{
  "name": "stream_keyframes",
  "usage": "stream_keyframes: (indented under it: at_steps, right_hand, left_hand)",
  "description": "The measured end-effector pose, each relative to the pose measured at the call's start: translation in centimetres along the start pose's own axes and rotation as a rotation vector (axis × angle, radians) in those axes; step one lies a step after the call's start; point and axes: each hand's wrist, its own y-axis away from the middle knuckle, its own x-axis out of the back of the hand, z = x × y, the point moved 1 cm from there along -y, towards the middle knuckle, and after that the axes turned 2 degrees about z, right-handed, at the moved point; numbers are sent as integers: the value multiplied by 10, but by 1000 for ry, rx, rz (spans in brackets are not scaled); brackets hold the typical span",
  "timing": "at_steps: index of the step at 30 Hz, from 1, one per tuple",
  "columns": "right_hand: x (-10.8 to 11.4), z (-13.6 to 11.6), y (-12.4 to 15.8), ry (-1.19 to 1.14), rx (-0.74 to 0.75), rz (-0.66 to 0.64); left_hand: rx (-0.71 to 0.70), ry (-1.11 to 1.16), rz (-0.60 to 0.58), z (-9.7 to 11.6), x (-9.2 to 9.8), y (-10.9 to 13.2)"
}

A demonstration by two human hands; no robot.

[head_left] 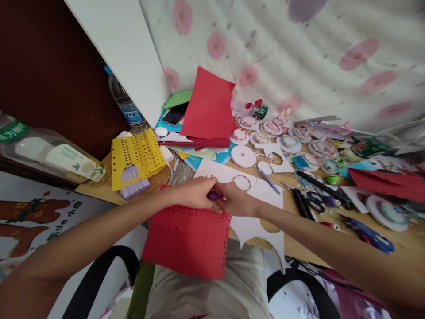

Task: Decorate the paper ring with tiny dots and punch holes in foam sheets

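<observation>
My left hand [195, 191] and my right hand [237, 199] meet at the table's front, fingers closed around a small purple paper punch [213, 195]. Most of the punch is hidden by the fingers. Beneath both hands lies a red paper sheet [186, 243], with rows of small punched holes along its upper part and right edge; its lower part hangs over the table edge above my lap. Just beyond my right hand, a beaded bracelet [242, 182] rests on a white sheet [279, 208] with round cut-outs.
To the left are punched yellow paper [136, 155], a lilac object [135, 188] and bottles [129, 106]. Behind stands a red sheet [210, 104] by a phone [175, 114]. Rightward lie white discs [243, 157] with beadwork, scissors [315, 201] and a blue glue gun [370, 232].
</observation>
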Motion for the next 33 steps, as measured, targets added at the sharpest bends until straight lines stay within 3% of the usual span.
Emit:
stream_keyframes:
  at_steps: [7, 16, 21, 27, 33]
  right_hand:
    - [-8, 9, -1, 14, -5, 16]
    - [12, 17, -3, -105, -21, -47]
    - [19, 27, -7, -392, -150, 8]
    - [25, 32, -11, -320, -154, 31]
    - [37, 24, 1, -341, -110, -135]
  left_hand:
    - [-21, -53, -6, -6, -6, 1]
    - [34, -127, -117, -15, 13, -2]
    - [-32, -56, -205, -20, 5, 1]
    - [-50, -18, -192, -18, 4, 1]
    - [-68, -7, -139, -16, 3, 1]
